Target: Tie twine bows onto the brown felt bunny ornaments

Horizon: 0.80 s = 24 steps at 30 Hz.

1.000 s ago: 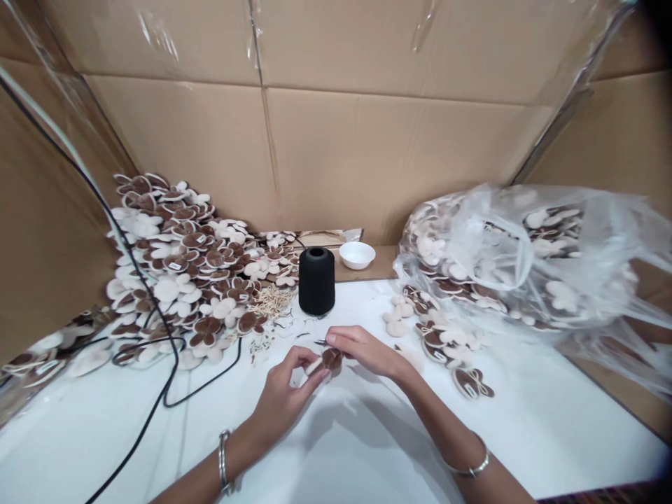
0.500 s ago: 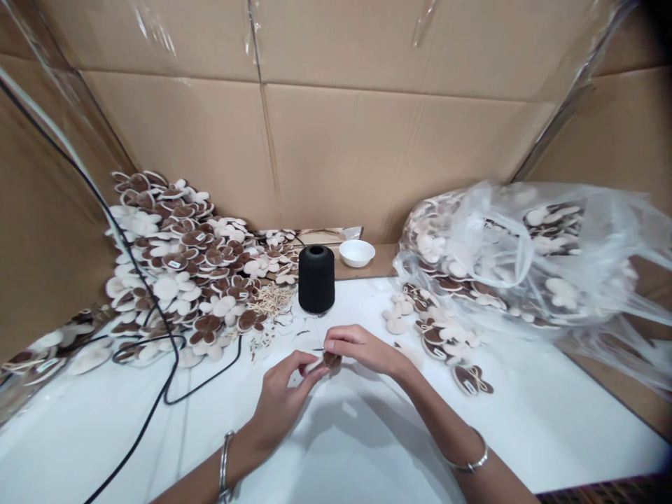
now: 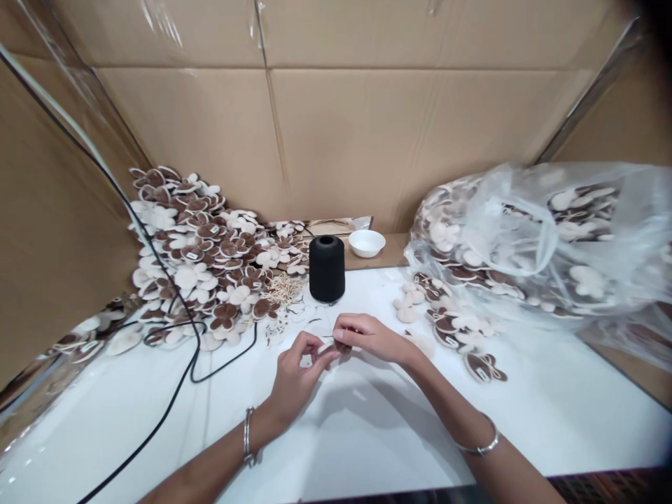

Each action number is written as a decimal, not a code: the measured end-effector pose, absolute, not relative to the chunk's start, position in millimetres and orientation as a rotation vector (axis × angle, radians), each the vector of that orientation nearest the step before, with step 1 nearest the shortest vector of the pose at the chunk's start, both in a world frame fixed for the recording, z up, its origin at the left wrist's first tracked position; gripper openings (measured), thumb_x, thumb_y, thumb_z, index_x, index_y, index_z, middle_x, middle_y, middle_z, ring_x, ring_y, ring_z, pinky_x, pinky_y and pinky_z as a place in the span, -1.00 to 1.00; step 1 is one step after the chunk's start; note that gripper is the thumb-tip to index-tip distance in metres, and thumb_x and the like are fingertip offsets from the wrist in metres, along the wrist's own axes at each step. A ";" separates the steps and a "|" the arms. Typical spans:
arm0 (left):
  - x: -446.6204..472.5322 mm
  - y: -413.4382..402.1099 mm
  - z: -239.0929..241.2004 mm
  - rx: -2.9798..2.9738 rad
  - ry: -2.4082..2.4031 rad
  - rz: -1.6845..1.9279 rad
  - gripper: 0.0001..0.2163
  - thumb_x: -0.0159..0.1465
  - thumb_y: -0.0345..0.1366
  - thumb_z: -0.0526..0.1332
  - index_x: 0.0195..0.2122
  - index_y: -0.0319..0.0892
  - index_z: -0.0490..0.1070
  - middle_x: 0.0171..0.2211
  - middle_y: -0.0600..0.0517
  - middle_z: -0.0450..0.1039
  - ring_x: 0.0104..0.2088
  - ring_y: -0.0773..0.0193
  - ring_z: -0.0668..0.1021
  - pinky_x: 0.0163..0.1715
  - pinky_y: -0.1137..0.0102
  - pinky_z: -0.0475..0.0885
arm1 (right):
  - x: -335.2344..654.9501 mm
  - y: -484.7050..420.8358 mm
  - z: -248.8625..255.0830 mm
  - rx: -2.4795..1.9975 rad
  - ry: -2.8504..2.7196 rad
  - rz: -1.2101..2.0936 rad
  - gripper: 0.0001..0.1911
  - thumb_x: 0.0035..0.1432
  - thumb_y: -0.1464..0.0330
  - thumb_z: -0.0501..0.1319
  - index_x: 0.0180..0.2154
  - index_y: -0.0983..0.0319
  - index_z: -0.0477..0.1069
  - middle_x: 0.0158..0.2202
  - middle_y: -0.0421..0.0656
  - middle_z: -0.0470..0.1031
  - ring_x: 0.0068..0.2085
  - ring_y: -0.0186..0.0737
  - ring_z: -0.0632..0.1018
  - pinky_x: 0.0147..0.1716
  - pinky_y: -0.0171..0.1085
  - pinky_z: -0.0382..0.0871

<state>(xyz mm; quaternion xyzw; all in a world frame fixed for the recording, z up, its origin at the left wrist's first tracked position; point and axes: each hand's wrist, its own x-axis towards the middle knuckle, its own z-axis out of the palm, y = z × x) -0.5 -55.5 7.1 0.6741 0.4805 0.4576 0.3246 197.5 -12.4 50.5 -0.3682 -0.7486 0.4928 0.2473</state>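
Note:
Near the middle of the white table, both my hands hold a small brown and cream plush patch (image 3: 342,346) just above the surface. My left hand (image 3: 300,371) pinches its cream edge between thumb and fingertips. From the other side, my right hand (image 3: 370,337) has its fingers closed on the brown part, covering much of it. A short dark strand, perhaps thread, shows by the right fingertips. Directly behind the hands stands a black cone of thread (image 3: 326,269). To the right lies a bunny-shaped brown patch (image 3: 483,367) with a cream string bow and a small white label.
A tall heap of brown and cream patches (image 3: 210,252) fills the left back, with cut cord bits (image 3: 286,288) beside it. A black cable (image 3: 181,381) crosses the left side. A white bowl (image 3: 367,243) stands behind the cone. At right, a clear plastic bag (image 3: 519,238) holds more patches.
The head view has shifted slightly, so the scene sits farther right and higher. My right fingers have closed farther over the patch's brown part; my left hand keeps its pinch.

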 end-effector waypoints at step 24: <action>-10.0 -33.2 8.9 2.075 1.242 1.312 -0.84 0.27 -0.25 0.25 -0.16 -0.13 0.36 -0.29 0.04 0.47 -0.33 0.32 0.51 -0.29 0.42 0.44 | 200.7 4.3 18.6 -1.758 -2.161 0.326 -0.78 0.28 0.23 0.13 -0.24 0.22 0.47 -0.19 -0.09 0.46 -0.20 -0.19 0.49 -0.37 -0.33 0.19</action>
